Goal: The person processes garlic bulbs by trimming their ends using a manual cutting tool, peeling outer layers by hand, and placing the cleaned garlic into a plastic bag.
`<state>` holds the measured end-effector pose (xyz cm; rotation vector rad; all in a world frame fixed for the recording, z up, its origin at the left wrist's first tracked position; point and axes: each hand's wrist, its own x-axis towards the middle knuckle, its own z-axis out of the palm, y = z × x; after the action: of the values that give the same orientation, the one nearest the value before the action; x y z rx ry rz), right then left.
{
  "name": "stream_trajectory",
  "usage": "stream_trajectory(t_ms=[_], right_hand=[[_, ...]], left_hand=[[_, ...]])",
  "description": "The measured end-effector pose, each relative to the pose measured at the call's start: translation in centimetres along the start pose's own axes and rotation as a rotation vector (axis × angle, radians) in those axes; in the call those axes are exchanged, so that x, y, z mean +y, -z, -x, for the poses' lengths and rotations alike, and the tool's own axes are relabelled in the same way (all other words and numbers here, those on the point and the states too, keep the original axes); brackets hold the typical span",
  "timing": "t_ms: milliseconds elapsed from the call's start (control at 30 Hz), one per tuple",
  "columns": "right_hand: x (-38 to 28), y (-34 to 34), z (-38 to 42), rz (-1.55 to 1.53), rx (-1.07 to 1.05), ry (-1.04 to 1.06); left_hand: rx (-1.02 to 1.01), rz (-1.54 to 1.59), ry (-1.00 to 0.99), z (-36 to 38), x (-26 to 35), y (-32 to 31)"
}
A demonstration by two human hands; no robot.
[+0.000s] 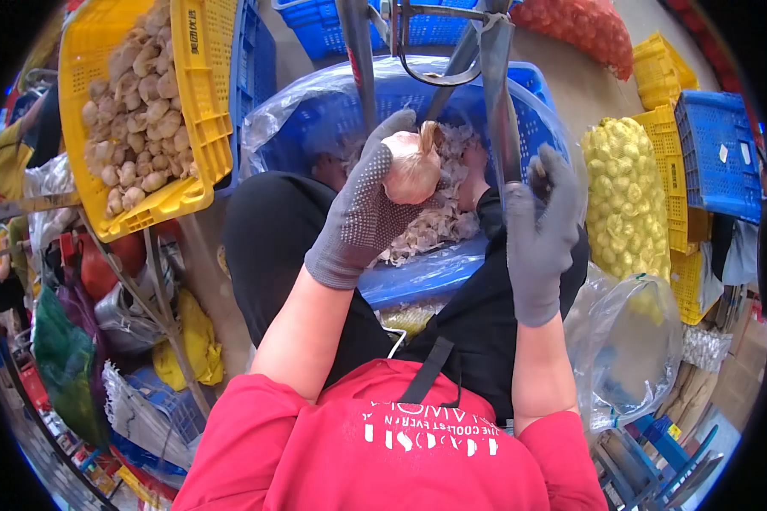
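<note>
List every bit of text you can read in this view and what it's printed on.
Red shirt: white lettering, seen upside down; the smaller line seems to include "THE COOLEST", the larger line unreadable.
Yellow crate: moulded characters on its rim, too small to read.
Blue crate: white tags, too small to read.

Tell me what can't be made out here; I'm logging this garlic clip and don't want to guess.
Head view only:
- Shears: upper part cut off by the top edge, and the right hand covers the handle it grips.
- Garlic bulb: underside hidden by the left hand holding it.
- Blue basket: contents partly blocked by both hands; only peels show.
- Yellow crate: print on its wall too small to read.
</note>
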<state>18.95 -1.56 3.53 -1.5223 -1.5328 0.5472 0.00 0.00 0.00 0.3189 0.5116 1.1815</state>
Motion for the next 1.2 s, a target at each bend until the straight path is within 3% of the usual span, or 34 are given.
stream_trajectory(t_ms=[33, 67, 100, 167, 233, 333, 400, 433, 533, 600, 700, 800, 933, 1000, 1133, 1200], right_hand=[[1.2, -0.1, -0.4, 0.119, 0.007, 0.105], [2.7, 0.3, -0.5, 0.119, -0.189, -0.01], [1.2, 1.2, -0.4, 0.13, -0.195, -0.018], [-0.4, 2.8, -0.2, -0.007, -0.457, -0.397], [-1.2, 4.0, 0.4, -0.063, -0.41, -0.338], [-5.9, 7.4, 0.0, -0.254, -0.502, -0.49], [-8.1, 9.0, -0.2, -0.371, -0.457, -0.634], [-8.6, 9.7, -0.4, -0.39, -0.468, -0.649], [-9.9, 10.4, -0.4, -0.426, -0.42, -0.649], [-9.9, 10.5, -0.5, -0.443, -0.422, -0.658], [-9.7, 10.3, -0.4, -0.445, -0.425, -0.669], [-9.0, 9.7, -0.3, -0.432, -0.43, -0.655], [-6.9, 7.8, 0.3, -0.37, -0.434, -0.506], [-4.6, 6.9, 0.5, -0.374, -0.455, -0.451], [-0.9, 4.4, 0.7, -0.388, -0.441, -0.307], [0.5, 3.5, 0.8, -0.363, -0.429, -0.261]], left_hand=[[-0.03, 0.01, -0.006, -0.2, -0.2, 0.2], [-0.063, 0.019, -0.01, -0.3, -0.3, 0.2], [-0.058, 0.031, -0.002, 0.4, 0.1, -0.4], [-0.082, 0.053, -0.049, 0.4, 0.1, -0.8], [-0.099, 0.041, -0.084, 0.1, 0.3, -0.9], [-0.09, 0.108, -0.091, 0.2, 0.3, -0.7], [-0.008, -0.607, -0.282, 0.0, -0.2, -0.3], [-0.011, -0.605, -0.284, -0.2, -0.2, -0.4], [-0.057, -0.758, -0.437, -0.6, 0.1, -1.5], [-0.105, -0.283, -0.345, -0.7, 0.5, -2.6], [-0.114, -0.041, -0.286, -1.3, 0.3, -2.3], [0.01, -0.299, -0.334, -1.8, -0.1, -1.9], [-0.019, -0.206, -0.294, -1.7, 0.2, -1.9], [-0.013, 0.001, -0.213, -1.7, 0.3, -2.0], [-0.028, -0.027, -0.212, -1.7, 0.2, -1.6], [-0.011, -0.228, -0.271, -2.1, 0.0, -0.9]])
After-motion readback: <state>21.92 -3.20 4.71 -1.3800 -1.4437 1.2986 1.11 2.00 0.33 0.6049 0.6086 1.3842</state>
